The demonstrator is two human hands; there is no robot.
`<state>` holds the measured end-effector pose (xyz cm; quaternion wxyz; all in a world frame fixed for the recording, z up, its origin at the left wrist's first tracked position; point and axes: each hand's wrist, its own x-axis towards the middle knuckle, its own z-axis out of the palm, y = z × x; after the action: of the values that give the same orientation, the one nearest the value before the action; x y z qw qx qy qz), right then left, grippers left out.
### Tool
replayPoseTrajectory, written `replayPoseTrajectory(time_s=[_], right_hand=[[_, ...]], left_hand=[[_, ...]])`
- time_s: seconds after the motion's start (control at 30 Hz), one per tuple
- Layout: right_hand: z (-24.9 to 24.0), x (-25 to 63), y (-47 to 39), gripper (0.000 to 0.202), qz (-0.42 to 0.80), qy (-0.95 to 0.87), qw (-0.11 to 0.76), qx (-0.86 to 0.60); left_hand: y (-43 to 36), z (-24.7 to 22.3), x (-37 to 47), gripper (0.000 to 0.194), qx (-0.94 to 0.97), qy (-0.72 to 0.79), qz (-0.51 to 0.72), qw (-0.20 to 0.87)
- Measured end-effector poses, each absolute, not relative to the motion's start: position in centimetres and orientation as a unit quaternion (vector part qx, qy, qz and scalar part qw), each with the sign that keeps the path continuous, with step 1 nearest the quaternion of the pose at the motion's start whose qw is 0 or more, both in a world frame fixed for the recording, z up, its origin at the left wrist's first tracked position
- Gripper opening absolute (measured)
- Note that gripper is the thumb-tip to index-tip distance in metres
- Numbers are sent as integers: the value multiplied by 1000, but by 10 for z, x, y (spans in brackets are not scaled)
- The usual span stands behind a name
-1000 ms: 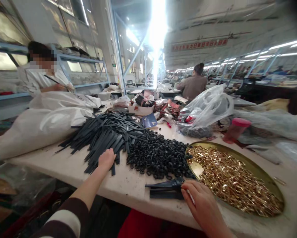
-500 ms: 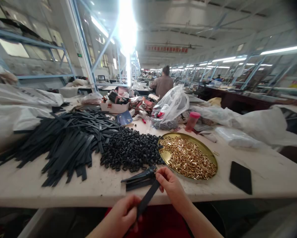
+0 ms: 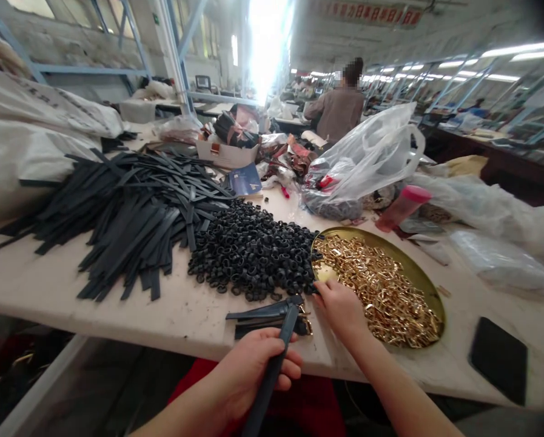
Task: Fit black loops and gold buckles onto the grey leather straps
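Note:
My left hand point(image 3: 272, 358) is closed around a black strap point(image 3: 278, 349), thumb on top, the strap slanting up toward the table. My right hand point(image 3: 342, 306) is at the right edge of a pile of small black loops point(image 3: 253, 252), its thumb and forefinger pinched on a black loop point(image 3: 316, 289). Beside that hand lies a round gold tray point(image 3: 429, 291) filled with small gold metal pieces point(image 3: 381, 285). Between the hands and the pile, a few black straps with gold fittings point(image 3: 265, 314) rest near the table edge.
A heap of loose black straps point(image 3: 130, 218) covers the left of the table point(image 3: 199, 328). Behind are a white box point(image 3: 226, 155), a blue booklet point(image 3: 245, 180), a clear plastic bag point(image 3: 367, 158) and a pink-lidded jar point(image 3: 401, 209). A black phone point(image 3: 499, 358) lies right. A person point(image 3: 339, 109) sits farther back.
My right hand has left the strap's end and moved up and right to the loop pile. The left hand has risen with the strap. The view has tilted downward.

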<state>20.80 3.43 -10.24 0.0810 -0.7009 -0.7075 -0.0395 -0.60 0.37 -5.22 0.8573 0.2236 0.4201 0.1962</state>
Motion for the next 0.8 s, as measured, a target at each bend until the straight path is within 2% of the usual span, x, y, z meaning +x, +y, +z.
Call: replayPoseTrajectory(time_s=[0.07, 0.17, 0.4, 0.43, 0.5, 0.57, 0.63, 0.7, 0.8], right_hand=[[-104, 207, 35, 17, -84, -730, 38, -677], [-105, 205, 34, 14, -98, -743, 24, -661], [-104, 207, 39, 15, -15, -737, 86, -670], [-101, 207, 37, 15, 4, -730, 115, -674], [-92, 205, 29, 14, 126, -678, 239, -684], [-82, 197, 17, 18, 340, -548, 408, -646], [-72, 187, 3, 20, 527, -381, 520, -555], [-67, 176, -9, 28, 625, -261, 563, -474], [-67, 165, -25, 35, 653, -217, 573, -445]], left_hand=[[8, -53, -5, 22, 222, 419, 200, 857], [12, -54, -3, 21, 229, 431, 195, 851], [12, -57, 0, 20, 282, 435, 183, 835], [11, -59, 0, 18, 311, 434, 187, 825], [10, -62, 3, 19, 393, 434, 197, 786], [9, -63, 6, 25, 486, 431, 214, 730], [7, -62, 10, 26, 558, 428, 226, 674], [4, -58, 12, 26, 610, 435, 222, 624], [-4, -51, 7, 26, 696, 456, 199, 517]])
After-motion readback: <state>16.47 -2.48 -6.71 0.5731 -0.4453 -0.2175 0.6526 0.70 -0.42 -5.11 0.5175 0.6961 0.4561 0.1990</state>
